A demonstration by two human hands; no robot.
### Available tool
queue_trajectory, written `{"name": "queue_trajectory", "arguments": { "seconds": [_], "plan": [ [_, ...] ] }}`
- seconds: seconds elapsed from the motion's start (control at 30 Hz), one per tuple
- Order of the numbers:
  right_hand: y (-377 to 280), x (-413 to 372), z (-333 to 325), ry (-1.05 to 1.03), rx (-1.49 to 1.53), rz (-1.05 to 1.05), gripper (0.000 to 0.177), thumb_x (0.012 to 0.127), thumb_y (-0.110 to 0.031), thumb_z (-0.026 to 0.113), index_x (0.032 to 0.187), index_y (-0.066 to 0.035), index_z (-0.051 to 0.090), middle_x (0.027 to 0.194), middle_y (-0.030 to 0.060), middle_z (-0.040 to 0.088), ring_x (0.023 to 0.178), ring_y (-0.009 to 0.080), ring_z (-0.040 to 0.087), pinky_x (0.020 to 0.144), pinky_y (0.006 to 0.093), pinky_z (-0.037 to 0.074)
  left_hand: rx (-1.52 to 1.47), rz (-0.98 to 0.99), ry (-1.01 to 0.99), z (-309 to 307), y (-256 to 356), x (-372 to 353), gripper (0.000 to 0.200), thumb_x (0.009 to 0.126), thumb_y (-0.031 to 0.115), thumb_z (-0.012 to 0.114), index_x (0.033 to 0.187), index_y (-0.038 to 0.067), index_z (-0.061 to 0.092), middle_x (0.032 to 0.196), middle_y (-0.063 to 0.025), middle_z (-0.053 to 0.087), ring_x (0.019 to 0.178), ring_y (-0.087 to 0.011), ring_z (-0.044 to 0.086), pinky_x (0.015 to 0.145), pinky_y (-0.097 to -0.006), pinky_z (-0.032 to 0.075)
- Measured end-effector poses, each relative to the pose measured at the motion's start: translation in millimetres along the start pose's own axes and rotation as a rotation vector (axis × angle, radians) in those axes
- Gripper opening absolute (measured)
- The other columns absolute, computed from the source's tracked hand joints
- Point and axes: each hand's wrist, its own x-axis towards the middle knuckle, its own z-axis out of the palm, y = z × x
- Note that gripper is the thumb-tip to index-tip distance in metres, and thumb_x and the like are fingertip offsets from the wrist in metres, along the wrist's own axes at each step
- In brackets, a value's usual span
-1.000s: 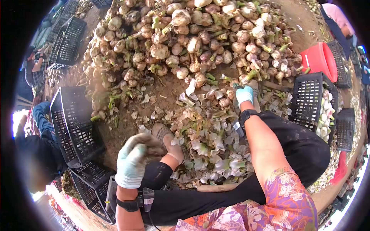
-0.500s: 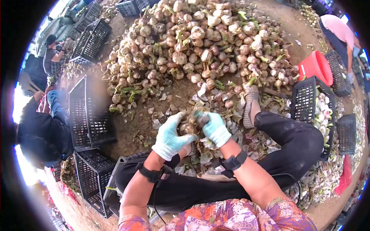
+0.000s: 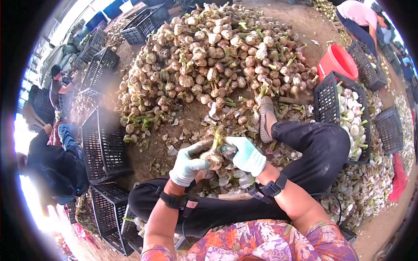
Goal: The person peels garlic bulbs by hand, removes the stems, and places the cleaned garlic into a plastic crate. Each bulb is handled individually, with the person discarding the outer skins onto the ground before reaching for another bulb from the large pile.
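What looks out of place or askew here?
A black crate left of the garlic pile lies tipped on its side, and garlic skins litter the ground around the legs. The left hand and right hand hold one garlic bulb.

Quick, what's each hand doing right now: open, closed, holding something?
Left hand: closed on a garlic bulb.
Right hand: closed on the same garlic bulb, from the other side.

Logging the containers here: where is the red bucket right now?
In the head view, the red bucket sits upper right, at the right edge of the garlic pile, just beyond the black crate holding pale bulbs.
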Motion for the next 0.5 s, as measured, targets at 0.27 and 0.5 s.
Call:
{"name": "queue_trajectory", "arguments": {
  "seconds": [0.27,0.5],
  "plan": [
    [8,-9,-29,-0.004,0.153,0.094,0.016,0.073,-0.003,0.052,0.086,0.002,0.06,0.071,0.0107,0.062,0.063,0.012,0.053,0.06,0.0282,0.044,-0.068,-0.013,-0.057,31,-9,13,0.061,0.06,-0.002,0.063,0.117,-0.008,0.043,0.12,-0.0168,0.044,0.101,-0.025,0.052,0.084,-0.0358,0.046],
    [15,-9,-27,0.223,0.196,-0.035,0.03,0.073,0.0,0.049,0.102,0.001,0.056,0.078,0.0161,0.061,0.072,0.0205,0.06,0.067,0.0288,0.045,-0.778,-0.293,0.029,37,-31,34,0.051,0.084,0.035,0.046,0.127,0.01,0.033,0.107,-0.0162,0.05,0.07,-0.0289,0.056,0.043,-0.0302,0.045]
  ]
}}
